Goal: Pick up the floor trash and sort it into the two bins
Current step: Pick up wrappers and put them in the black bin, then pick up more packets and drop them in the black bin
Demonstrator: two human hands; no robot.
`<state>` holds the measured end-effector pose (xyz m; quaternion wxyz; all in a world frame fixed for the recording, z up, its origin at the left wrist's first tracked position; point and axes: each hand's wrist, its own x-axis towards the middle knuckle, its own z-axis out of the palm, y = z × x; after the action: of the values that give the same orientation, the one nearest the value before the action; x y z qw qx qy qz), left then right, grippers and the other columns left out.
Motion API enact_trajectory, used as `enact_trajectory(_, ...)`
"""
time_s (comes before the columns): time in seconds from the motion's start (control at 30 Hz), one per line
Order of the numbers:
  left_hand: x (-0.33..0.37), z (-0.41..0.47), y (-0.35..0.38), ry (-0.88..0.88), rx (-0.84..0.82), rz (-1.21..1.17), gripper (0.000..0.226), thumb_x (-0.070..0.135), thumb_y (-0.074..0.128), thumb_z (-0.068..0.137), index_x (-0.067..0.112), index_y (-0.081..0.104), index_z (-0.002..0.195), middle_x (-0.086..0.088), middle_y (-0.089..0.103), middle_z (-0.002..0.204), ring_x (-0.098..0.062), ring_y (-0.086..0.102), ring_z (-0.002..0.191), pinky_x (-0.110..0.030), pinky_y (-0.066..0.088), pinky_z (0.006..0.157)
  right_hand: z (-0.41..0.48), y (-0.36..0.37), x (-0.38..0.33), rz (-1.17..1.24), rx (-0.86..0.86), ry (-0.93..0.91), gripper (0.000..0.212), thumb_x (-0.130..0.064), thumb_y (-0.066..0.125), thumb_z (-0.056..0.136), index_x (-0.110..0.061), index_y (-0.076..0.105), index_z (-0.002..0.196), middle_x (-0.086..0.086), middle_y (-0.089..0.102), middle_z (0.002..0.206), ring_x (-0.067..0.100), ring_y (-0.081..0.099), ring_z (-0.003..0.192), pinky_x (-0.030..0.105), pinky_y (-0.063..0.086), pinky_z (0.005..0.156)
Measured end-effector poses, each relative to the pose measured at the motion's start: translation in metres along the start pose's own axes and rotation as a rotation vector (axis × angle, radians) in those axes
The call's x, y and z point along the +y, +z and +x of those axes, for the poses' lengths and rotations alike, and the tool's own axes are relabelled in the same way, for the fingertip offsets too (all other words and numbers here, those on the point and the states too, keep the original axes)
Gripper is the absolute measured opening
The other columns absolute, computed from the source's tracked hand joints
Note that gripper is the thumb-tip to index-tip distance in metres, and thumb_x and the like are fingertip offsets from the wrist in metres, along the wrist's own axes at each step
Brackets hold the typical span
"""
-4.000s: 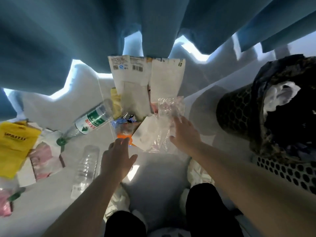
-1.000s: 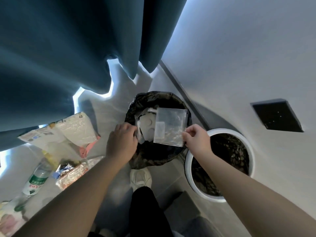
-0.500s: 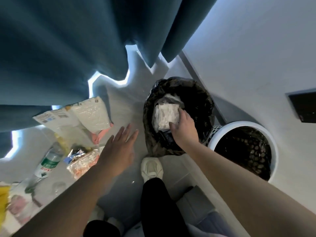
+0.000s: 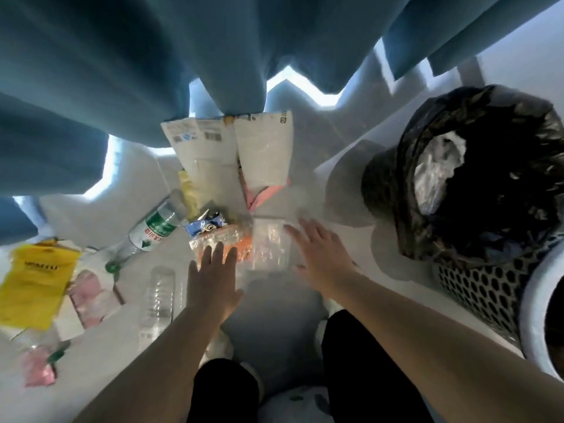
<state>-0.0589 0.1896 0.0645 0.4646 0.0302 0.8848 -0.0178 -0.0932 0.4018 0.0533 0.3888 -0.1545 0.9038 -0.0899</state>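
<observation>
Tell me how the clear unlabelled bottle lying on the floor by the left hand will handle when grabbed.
The clear bottle lies on its side, so a nudge would probably roll it. It looks empty and thin-walled, so it is likely light and apt to crumple under a firm squeeze.

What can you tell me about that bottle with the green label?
The bottle is clear plastic with a green and white label bearing red print, and a green cap. It lies on its side on the pale floor, cap end pointing lower left, base end by a yellow wrapper. The left hand is beside it, not touching.
</observation>
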Motion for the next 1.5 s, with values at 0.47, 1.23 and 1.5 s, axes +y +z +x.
enact_trajectory(0.47,-0.049,0.101,0.094,-0.151,0.429,-0.019,0.095,0.05,0.077,0.068,0.02,0.028,0.143,-0.01,0.037,0.139,-0.03,0.042,0.125,-0.048,0.043,0.09,0.105,0.105,-0.015,-0.265,0.185,0.113,0.108,-0.05,0.081,0.068,-0.036,0.011,0.149,0.008,0.033,0.142,0.029,0.044,0.118,0.042,0.051,0.084)
enact_trajectory(1.23,-0.08,0.032,0.052,-0.037,0.291,-0.517,0.02,0.028,0.048,0.098,0.009,0.056,0.093,-0.011,0.069,0.083,-0.034,0.064,0.08,-0.035,0.04,0.073,0.042,0.035,-0.004,0.175,0.066,0.213,0.024,-0.028,0.06,0.092,-0.021,0.042,0.079,-0.001,0.05,0.087,0.025,0.057,0.093,0.031,0.037,0.07)
enact_trajectory(1.5,-0.064,-0.021,-0.002,0.0,0.265,-0.618,0.039,0.016,0.051,0.097,0.009,0.049,0.135,-0.015,0.068,0.112,-0.034,0.064,0.103,-0.041,0.05,0.086,0.0,-0.02,-0.013,0.337,0.11,0.263,0.046,-0.026,0.064,0.088,-0.022,0.027,0.061,-0.005,0.04,0.069,0.024,0.05,0.078,0.03,0.032,0.065)
